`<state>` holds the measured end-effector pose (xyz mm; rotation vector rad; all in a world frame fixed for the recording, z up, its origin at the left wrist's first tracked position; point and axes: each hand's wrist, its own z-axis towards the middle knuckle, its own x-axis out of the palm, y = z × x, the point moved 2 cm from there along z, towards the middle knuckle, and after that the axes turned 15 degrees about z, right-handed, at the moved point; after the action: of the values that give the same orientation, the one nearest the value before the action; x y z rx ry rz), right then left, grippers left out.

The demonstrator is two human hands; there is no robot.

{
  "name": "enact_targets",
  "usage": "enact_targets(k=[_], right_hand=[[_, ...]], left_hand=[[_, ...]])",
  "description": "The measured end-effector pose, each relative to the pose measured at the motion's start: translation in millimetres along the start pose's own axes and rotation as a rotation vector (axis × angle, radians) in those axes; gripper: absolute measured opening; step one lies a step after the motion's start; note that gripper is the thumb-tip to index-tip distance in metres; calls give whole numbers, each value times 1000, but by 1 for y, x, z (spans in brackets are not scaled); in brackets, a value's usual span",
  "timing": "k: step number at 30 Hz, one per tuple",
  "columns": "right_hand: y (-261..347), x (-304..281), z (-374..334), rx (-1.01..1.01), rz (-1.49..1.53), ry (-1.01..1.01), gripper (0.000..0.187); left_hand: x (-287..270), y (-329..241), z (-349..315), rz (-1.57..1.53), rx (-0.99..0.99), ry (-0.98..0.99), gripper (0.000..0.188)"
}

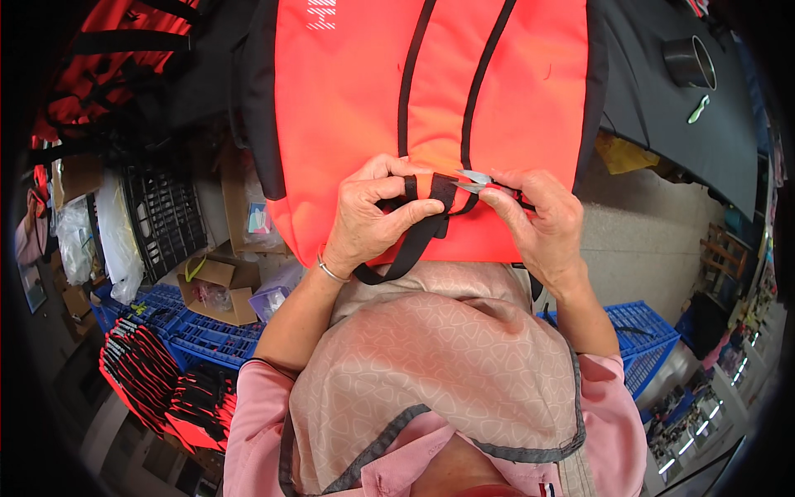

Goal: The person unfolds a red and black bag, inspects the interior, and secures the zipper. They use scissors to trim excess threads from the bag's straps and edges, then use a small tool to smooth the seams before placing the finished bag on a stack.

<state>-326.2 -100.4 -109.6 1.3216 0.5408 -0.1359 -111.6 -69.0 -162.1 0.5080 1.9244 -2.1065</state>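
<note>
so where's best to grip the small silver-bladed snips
Probably take the silver-bladed snips by the dark grip behind the blades, from the right, as the right hand does: the tips point left, toward the black webbing strap in the left hand.

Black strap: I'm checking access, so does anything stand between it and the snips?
Nothing visible does: the snips in the right hand point at the black strap; the left hand pinches from the opposite side. Contact isn't clear.

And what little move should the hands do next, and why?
Maybe ease the snips closer to the strap: the right hand holds them open beside it, and the left hand pinches it. I can't make out a loose thread there.
</note>
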Motion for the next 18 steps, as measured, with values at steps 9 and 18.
enact_targets(k=[9, 18], right_hand=[[-6, 2, 4, 66, -29, 84, 18], [-11, 2, 5, 161, 49, 100, 15]], left_hand=[[1, 4, -1, 54, 51, -4, 21], [2, 4, 0, 61, 63, -2, 22]])
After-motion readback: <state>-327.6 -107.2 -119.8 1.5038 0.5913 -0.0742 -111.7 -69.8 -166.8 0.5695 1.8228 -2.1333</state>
